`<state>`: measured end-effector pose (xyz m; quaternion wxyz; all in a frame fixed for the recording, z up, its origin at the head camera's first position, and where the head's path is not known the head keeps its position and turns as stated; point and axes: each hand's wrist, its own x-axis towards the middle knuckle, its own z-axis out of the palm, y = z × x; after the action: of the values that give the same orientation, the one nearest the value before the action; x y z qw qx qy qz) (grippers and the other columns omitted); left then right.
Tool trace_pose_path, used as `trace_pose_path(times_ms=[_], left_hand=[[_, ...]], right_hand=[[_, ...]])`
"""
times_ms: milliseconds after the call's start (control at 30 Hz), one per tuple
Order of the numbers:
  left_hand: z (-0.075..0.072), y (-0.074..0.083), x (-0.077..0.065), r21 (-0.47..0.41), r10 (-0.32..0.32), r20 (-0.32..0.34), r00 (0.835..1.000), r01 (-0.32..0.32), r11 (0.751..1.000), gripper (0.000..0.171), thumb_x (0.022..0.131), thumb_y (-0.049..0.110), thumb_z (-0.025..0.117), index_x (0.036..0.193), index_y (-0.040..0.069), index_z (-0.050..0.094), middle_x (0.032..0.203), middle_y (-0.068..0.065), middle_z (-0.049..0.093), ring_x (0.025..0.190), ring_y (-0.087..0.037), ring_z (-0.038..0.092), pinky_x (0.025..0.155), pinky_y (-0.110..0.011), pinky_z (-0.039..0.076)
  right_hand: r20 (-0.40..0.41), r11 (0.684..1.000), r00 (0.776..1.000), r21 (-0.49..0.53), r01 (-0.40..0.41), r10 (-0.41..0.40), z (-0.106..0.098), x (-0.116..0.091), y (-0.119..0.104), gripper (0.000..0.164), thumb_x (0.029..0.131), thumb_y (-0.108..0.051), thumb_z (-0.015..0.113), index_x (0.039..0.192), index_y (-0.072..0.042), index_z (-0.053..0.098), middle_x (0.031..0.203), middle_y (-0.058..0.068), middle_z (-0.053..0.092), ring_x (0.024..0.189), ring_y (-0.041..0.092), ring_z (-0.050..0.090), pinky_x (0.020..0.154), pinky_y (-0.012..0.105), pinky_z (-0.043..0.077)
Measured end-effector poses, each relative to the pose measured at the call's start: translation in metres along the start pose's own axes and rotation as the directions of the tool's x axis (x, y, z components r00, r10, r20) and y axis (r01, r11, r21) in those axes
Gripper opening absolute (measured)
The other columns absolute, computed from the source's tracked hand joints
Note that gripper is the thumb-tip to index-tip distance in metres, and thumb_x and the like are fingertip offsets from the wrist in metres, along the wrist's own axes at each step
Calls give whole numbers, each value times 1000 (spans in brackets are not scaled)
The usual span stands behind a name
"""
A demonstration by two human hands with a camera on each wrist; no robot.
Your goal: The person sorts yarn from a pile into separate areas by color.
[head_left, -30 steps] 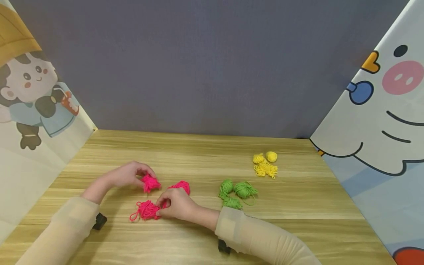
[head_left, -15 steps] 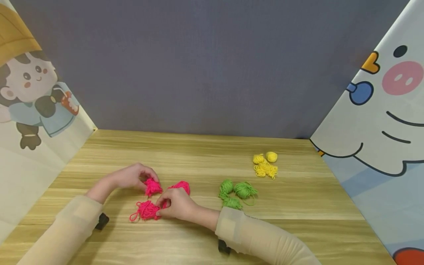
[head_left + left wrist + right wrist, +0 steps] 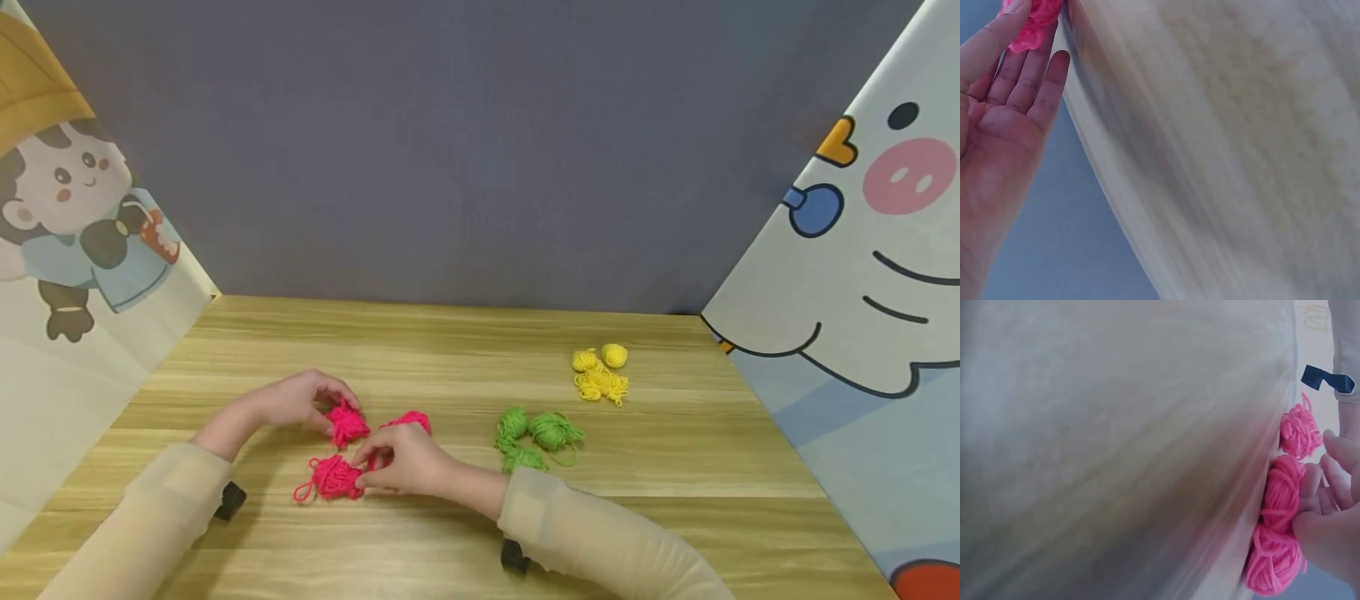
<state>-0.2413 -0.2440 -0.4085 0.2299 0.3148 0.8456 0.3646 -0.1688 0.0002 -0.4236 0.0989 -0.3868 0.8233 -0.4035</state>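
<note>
In the head view my left hand [image 3: 307,398] pinches a pink yarn ball [image 3: 347,423] between thumb and fingers; whether it touches the table cannot be told. The left wrist view shows the same yarn ball [image 3: 1035,22] under the thumb. My right hand [image 3: 411,461], fingers loosely bent, rests beside a second pink ball [image 3: 337,477], which has a loose loop trailing left. Another pink ball [image 3: 412,419] is partly hidden behind this hand. Seen from the right wrist, pink yarn bundles [image 3: 1282,494] lie in a row along the fingers.
Green yarn balls [image 3: 553,431] lie in a cluster right of centre. Farther back sits a group of yellow yarn balls [image 3: 600,383]. A grey panel [image 3: 465,167] closes the wooden table [image 3: 420,550] at the back, with printed panels at both sides.
My left hand has carried its pink yarn ball slightly right and nearer to me. The right hand and sleeve have shifted a little to the right. The green and yellow yarn is unmoved.
</note>
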Motion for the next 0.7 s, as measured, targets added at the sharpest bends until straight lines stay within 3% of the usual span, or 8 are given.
trace_pose_path(times_ms=[167, 367, 533, 700], left_hand=[[-5, 3, -1, 24, 22, -7, 1000, -22, 999, 38, 77, 8, 76, 113, 7, 65, 112, -7, 66, 106, -28, 61, 92, -42, 50], [-12, 14, -1, 70, 45, -31, 998, -43, 997, 39, 78, 12, 76, 115, 4, 63, 115, -11, 65, 110, -34, 58, 96, -52, 45], [-16, 24, 0, 111, 68, -62, 996, -61, 992, 39, 80, 14, 74, 116, 3, 63, 115, -12, 65, 109, -31, 59, 96, -47, 46], [-18, 32, 1, 169, 100, -148, 984, -74, 983, 34, 83, 19, 73, 114, 6, 65, 111, -8, 67, 105, -20, 62, 93, -37, 50]], right_hand=[[44, 998, 999, 53, 18, -21, -11, -2, -5, 21, 79, -14, 77, 98, -9, 72, 71, -7, 63, 58, -6, 51, 54, 12, 49], [111, 994, 994, 104, -28, 17, -31, -6, -11, 24, 82, -14, 73, 106, -8, 70, 77, -7, 66, 59, 1, 59, 54, 18, 52], [106, 996, 993, 77, -51, 43, -57, -12, -16, 25, 82, -16, 74, 106, -9, 70, 91, -2, 70, 69, 0, 57, 58, 18, 52], [56, 998, 997, 43, -48, 46, -85, -24, -20, 21, 81, -16, 75, 100, -8, 71, 95, 2, 70, 76, 2, 58, 67, 20, 54]])
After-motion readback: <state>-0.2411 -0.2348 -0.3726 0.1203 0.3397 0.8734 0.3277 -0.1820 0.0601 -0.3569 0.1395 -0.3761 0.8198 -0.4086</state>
